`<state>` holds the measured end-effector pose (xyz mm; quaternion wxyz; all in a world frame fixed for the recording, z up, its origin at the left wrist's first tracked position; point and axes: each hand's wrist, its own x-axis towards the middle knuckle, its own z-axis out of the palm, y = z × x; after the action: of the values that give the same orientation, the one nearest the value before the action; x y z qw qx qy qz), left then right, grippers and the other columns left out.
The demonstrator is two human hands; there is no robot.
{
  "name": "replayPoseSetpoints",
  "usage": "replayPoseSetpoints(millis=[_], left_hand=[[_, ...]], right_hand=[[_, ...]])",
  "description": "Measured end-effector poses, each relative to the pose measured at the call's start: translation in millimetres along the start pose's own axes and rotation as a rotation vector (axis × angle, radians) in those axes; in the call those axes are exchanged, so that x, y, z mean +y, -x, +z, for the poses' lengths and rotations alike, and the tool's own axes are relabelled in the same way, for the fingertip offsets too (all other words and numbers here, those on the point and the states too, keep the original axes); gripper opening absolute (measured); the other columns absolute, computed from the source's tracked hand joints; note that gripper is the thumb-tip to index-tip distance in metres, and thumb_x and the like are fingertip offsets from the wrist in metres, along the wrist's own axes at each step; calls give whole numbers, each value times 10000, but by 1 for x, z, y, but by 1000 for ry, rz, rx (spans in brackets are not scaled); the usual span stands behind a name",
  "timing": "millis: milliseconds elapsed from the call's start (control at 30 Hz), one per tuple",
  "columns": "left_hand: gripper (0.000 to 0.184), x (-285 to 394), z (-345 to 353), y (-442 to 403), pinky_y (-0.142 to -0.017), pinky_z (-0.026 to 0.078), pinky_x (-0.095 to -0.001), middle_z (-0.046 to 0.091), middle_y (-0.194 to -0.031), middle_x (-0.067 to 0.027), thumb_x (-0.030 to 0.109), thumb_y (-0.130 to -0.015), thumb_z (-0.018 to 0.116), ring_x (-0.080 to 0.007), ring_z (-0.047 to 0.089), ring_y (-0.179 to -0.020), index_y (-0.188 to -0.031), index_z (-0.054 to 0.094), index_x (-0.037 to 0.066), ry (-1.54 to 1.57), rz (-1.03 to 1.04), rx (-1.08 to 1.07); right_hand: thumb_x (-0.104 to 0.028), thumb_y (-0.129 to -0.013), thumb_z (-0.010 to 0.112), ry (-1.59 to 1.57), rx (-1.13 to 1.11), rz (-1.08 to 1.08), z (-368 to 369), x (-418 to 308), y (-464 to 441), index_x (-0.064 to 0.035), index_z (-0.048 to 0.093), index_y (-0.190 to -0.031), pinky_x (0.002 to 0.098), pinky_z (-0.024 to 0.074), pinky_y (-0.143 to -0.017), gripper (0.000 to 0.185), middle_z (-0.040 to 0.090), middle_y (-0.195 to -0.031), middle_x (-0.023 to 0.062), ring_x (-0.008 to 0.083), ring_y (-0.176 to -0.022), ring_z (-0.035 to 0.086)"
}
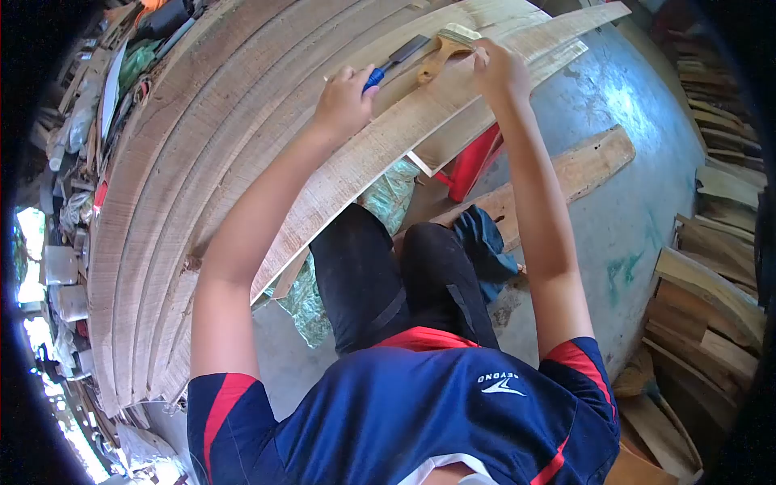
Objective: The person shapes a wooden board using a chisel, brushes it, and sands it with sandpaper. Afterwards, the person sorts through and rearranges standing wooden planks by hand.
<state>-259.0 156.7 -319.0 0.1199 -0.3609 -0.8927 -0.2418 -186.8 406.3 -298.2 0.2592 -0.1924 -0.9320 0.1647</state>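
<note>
The chisel (406, 50) is lying slantwise above the wood, and its flat metal blade is pointing forward and to my right, away from my body. Its blue handle (374, 79) is sitting at the near left end, so the long axis is running almost in line with the long plank (380, 153) beside it.

My left grip (345, 103) is closing around this handle, with the fingers curled in. My right grip (499, 73) is bending its fingers near together, just beside a light brown wooden tool (437, 63); I cannot tell if the fingertips are pinching it or only touching. The end of the blade is coming near to this wooden tool, between my two hands.

The long plank is stretching diagonally in front of me, passing under my forearms. Beyond it and to the left, several curved boards (174, 174) are lying side by side. Under the plank a red stool (473, 166) is showing partly, and green plastic sheeting (390, 194) is hanging near my knees. A dark blue cloth (485, 246) is lying beside my right knee, near a rough plank (578, 170) lower down. At far right, many wood pieces (711, 295) are lying along the grey floor (638, 202).
</note>
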Motion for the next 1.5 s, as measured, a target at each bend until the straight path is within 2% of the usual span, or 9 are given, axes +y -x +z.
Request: replayPoseSetpoints(millis=[267, 400, 500, 667, 833, 867, 1200, 1300, 1500], left_hand=[[367, 78, -122, 103, -862, 433, -388, 575, -1042, -150, 172, -845, 614, -326, 565, -976, -1183, 579, 35, 117, 58, -290], [365, 102, -129, 191, -816, 477, -344, 606, -1046, -137, 152, -839, 632, -260, 599, -924, -1182, 587, 34, 545, -281, -868], [337, 83, -67, 262, -812, 476, -319, 596, -1077, -131, 180, -860, 621, -232, 603, -915, -1166, 596, 40, 400, -519, -624], [286, 113, -32, 247, -770, 498, -306, 588, -1095, -112, 136, -864, 604, -190, 610, -896, -1134, 609, 41, 530, -512, -428], [278, 135, 0, 195, -790, 485, -313, 590, -1059, -130, 134, -850, 611, -240, 600, -888, -1111, 614, 38, 462, -94, -486], [275, 134, 15, 186, -799, 485, -324, 589, -1048, -137, 147, -847, 615, -253, 596, -882, -1098, 617, 35, 508, -67, -487], [618, 67, 297, 156, -922, 455, -413, 586, -1152, -245, 417, -742, 649, -364, 577, -1063, -1200, 544, 15, 189, -298, -797], [750, 44, 347, 176, -986, 419, -424, 495, -1278, -257, 477, -695, 700, -362, 515, -1160, -1249, 497, 14, -59, -391, -1230], [796, 90, 344, 194, -985, 405, -444, 441, -1310, -223, 425, -675, 772, -365, 459, -1203, -1280, 425, 41, -77, -397, -867]], right_hand=[[-287, -861, 573, -417, 632, 250, -13, 140, 65, -82, 663, -1019, 351, 469, -848, 274, 662, -982, 179, 288, -954, 636], [-406, -851, 552, -238, 219, 709, 79, 266, 208, 23, 584, -1098, 433, 454, -885, 496, 607, -1089, 245, 395, -1030, 577], [-570, -748, 622, -149, -444, 933, 116, 276, 332, -138, 515, -1259, 483, 414, -943, 678, 529, -1242, 230, 419, -1148, 494], [-604, -625, 726, 129, -847, 628, 111, 208, 405, -315, 425, -1355, 675, 169, -1029, 841, 252, -1494, 116, 385, -1394, 119], [-322, -756, 646, 50, -618, 450, 138, 222, 423, -173, 608, -1087, 606, 295, -1001, 364, 563, -1155, 148, 338, -1210, 444], [-330, -716, 653, 114, -540, 413, 129, 220, 417, -111, 643, -958, 469, 446, -856, 326, 629, -868, 130, 319, -922, 599], [-341, -694, 620, -8, -108, 1023, 34, 257, 514, -19, 647, -850, 454, 476, -723, 359, 636, -832, 205, 383, -815, 611], [-342, -710, 625, 9, -35, 1192, 20, 265, 550, -16, 649, -839, 456, 472, -718, 351, 639, -825, 218, 383, -817, 616], [-316, -686, 681, 206, -418, 1351, 24, 266, 584, -69, 512, -1121, 474, 468, -834, 528, 571, -1074, 178, 377, -1018, 563]])
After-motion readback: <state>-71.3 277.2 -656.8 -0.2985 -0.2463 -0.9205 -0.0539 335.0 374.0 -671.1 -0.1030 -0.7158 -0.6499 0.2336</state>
